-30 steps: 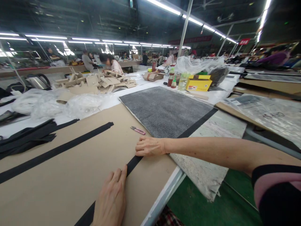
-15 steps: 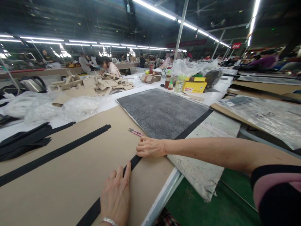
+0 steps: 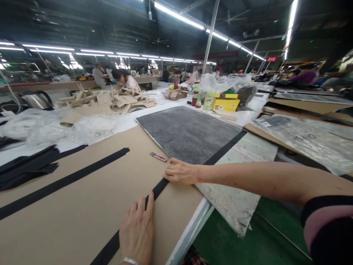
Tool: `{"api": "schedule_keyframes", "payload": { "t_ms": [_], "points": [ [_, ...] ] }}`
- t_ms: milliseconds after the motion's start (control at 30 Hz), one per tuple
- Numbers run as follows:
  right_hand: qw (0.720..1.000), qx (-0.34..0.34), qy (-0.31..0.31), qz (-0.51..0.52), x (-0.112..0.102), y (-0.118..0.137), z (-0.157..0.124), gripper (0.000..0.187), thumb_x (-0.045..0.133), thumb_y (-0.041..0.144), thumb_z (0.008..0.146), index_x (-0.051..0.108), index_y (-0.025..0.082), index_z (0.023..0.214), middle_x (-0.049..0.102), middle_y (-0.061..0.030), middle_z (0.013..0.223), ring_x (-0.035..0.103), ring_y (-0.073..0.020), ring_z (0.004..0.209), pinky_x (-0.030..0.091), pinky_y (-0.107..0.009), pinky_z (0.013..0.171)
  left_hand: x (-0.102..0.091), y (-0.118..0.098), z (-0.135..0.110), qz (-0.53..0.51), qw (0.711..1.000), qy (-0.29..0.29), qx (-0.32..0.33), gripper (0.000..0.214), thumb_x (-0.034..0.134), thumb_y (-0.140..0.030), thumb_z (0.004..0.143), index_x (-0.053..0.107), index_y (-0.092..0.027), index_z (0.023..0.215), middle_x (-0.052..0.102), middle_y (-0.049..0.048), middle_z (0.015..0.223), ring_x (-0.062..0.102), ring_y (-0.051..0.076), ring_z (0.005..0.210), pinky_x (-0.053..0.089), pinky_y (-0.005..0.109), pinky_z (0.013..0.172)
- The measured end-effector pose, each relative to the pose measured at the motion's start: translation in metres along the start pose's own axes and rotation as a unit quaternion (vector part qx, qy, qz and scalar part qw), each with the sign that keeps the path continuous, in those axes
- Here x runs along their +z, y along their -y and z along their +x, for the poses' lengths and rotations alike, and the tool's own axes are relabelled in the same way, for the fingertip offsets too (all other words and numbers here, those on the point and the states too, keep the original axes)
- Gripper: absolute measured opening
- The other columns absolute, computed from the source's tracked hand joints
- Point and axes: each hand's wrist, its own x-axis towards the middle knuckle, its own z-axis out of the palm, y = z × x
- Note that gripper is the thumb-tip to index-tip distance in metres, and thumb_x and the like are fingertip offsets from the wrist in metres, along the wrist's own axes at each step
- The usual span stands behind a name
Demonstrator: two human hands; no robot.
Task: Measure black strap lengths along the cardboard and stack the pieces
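A black fabric strip (image 3: pixel 108 248) runs diagonally over the tan board (image 3: pixel 82 206). My left hand (image 3: pixel 138 228) lies on the strip with its fingers stretched out, the index fingertip touching it. Farther along, my right hand (image 3: pixel 180 171) is closed, fingers pinching the strip's far part near the edge of a dark grey sheet (image 3: pixel 190 132). Just beyond that hand lies a pair of pink thread snips (image 3: pixel 158 157). A second black strip (image 3: pixel 63 182) stretches across the board to the left, with a heap of black fabric (image 3: pixel 30 165) past it.
A worn pale board (image 3: pixel 228 195) juts past the table edge at right. Behind stand a yellow box (image 3: pixel 226 102), several bottles, crumpled clear plastic (image 3: pixel 99 127) and tan cardboard pieces (image 3: pixel 121 98). A steel kettle (image 3: pixel 34 99) is at far left. People sit farther back.
My right hand has shifted slightly to the right along the strip, uncovering more of it between my hands. My left hand stays nearly in place. The view has shifted slightly.
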Motion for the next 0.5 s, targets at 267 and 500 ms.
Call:
{"api": "schedule_keyframes", "payload": {
  "t_ms": [267, 500],
  "points": [
    [0.991, 0.132, -0.032, 0.014, -0.030, 0.029, 0.017, 0.030, 0.036, 0.008, 0.090, 0.051, 0.012, 0.116, 0.056, -0.0096, 0.095, 0.047, -0.0208, 0.089, 0.029, -0.039, 0.082, 0.002, -0.003, -0.001, 0.005, 1.000, -0.013, -0.003, 0.057, 0.038, -0.001, 0.084, 0.044, -0.020, 0.136, 0.061, 0.0079, 0.101, 0.053, 0.023, 0.089, 0.042, 0.036, 0.075],
    [0.988, 0.144, -0.004, 0.059, -0.025, 0.072, 0.031, 0.023, 0.040, 0.014, 0.092, 0.050, 0.011, 0.113, 0.056, -0.0082, 0.093, 0.046, -0.0217, 0.088, 0.030, -0.040, 0.084, 0.005, -0.004, 0.000, 0.006, 1.000, -0.007, -0.006, 0.055, 0.036, -0.003, 0.085, 0.044, -0.022, 0.136, 0.060, 0.0073, 0.101, 0.052, 0.022, 0.089, 0.041, 0.037, 0.077]
  ]
}}
